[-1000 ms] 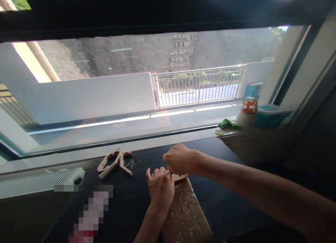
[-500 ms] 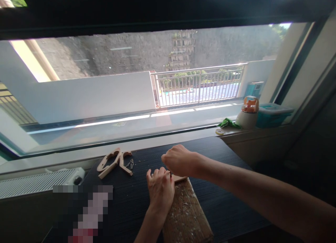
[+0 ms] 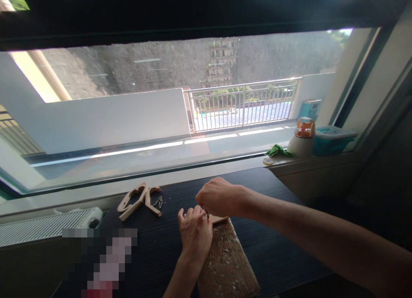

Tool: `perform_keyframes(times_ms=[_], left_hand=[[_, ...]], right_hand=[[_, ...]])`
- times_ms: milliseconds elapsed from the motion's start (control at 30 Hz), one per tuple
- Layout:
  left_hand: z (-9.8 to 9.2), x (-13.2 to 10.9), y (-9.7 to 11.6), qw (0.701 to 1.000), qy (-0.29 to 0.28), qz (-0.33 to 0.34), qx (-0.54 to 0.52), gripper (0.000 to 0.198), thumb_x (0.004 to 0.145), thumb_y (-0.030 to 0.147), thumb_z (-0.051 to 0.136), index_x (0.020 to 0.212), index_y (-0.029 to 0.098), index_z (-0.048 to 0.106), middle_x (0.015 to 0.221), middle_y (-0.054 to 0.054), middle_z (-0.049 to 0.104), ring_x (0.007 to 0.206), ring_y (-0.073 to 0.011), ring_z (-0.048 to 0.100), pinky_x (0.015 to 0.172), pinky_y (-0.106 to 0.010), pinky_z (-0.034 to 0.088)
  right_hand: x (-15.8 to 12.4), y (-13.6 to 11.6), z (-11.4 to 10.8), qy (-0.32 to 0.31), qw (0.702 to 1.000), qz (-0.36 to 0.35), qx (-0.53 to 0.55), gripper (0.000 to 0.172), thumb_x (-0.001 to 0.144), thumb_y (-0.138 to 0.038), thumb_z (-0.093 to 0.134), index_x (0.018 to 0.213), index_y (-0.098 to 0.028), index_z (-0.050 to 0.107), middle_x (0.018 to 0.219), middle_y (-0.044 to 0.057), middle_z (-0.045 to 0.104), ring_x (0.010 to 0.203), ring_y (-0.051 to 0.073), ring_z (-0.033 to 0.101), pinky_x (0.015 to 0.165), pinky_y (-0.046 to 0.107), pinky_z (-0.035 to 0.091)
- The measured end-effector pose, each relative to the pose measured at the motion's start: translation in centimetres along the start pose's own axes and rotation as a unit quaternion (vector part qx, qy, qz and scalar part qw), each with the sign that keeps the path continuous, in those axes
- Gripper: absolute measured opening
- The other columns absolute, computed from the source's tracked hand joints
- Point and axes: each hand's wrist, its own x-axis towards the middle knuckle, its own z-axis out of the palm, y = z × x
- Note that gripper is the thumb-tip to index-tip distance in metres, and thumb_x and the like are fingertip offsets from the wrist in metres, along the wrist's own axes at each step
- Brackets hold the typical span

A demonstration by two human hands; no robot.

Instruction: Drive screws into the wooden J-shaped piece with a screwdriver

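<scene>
A worn wooden block (image 3: 229, 261) lies on the dark table, with a pale flat wooden piece (image 3: 219, 219) at its far end. My left hand (image 3: 195, 231) is closed over the left part of that pale piece, fingers bent around it. Just above and to the right, my right hand (image 3: 216, 196) makes a fist around something small and dark, mostly hidden, whose lower end shows between the hands. Curved wooden pieces (image 3: 134, 202) rest at the table's far left, beside several small screws or nails (image 3: 158, 202).
Behind the dark table (image 3: 273, 238) runs a window sill (image 3: 180, 175) holding a green cloth (image 3: 278, 150), a tape roll (image 3: 268, 161), a white container with an orange top (image 3: 301, 139) and a teal box (image 3: 333, 140). A white radiator (image 3: 48, 225) stands left.
The whole view has shifted slightly, moving things a little to the left. Both hands keep nearly the same places and grips.
</scene>
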Motion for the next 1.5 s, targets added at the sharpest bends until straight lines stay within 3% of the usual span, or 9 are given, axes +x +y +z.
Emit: perform_keyframes(times_ms=[300,600,933,1167,1300,1500], left_hand=[[0.3,0.0,-0.2,1.0,0.009,0.001,-0.002,0.017,0.079,0.019,0.052,0.083,0.021,0.069,0.088,-0.004,0.066,0.091,-0.0228,0.056,0.098,-0.045,0.025],[0.2,0.0,-0.1,1.0,0.004,0.0,0.006,0.017,0.079,0.02,0.051,0.082,0.021,0.068,0.087,-0.004,0.065,0.09,-0.0223,0.057,0.098,-0.045,0.025],[0.3,0.0,-0.2,1.0,0.005,0.006,0.017,0.018,0.081,0.021,0.049,0.08,0.019,0.067,0.086,-0.004,0.065,0.088,-0.0223,0.057,0.097,-0.045,0.026],[0.4,-0.1,-0.2,1.0,0.012,0.012,0.021,0.018,0.081,0.021,0.049,0.08,0.02,0.067,0.086,-0.004,0.065,0.088,-0.0223,0.057,0.097,-0.045,0.026],[0.6,-0.1,-0.4,1.0,0.018,0.018,0.014,0.017,0.08,0.021,0.05,0.083,0.02,0.067,0.087,-0.004,0.065,0.089,-0.0226,0.057,0.097,-0.045,0.026],[0.3,-0.1,-0.3,1.0,0.012,0.014,0.007,0.018,0.08,0.02,0.05,0.082,0.019,0.068,0.087,-0.005,0.066,0.09,-0.0224,0.056,0.098,-0.044,0.025]], right_hand=[[0.3,0.0,1.0,0.022,0.999,0.039,0.007,0.02,0.08,-0.021,0.047,0.086,-0.012,0.064,0.084,0.014,0.069,0.079,0.024,0.065,0.06,0.029,0.046],[-0.1,0.2,-0.1,-0.008,1.0,0.01,0.013,0.017,0.075,-0.017,0.054,0.086,-0.017,0.068,0.084,0.008,0.07,0.079,0.022,0.065,0.059,0.025,0.043],[0.3,0.7,1.3,0.007,0.998,0.058,0.027,0.017,0.079,-0.021,0.052,0.088,-0.012,0.064,0.084,0.014,0.07,0.081,0.025,0.066,0.059,0.028,0.045],[-0.2,0.7,1.0,0.029,0.999,0.028,0.032,0.023,0.08,-0.026,0.05,0.098,-0.017,0.062,0.086,0.01,0.069,0.083,0.025,0.065,0.061,0.029,0.045],[-0.3,0.5,1.2,0.025,1.0,0.001,0.015,0.018,0.081,-0.02,0.048,0.09,-0.016,0.062,0.084,0.009,0.069,0.08,0.024,0.065,0.058,0.028,0.044],[0.2,0.4,1.8,0.034,0.999,0.025,0.024,0.021,0.082,-0.025,0.047,0.091,-0.015,0.062,0.082,0.011,0.069,0.08,0.025,0.065,0.059,0.029,0.045]])
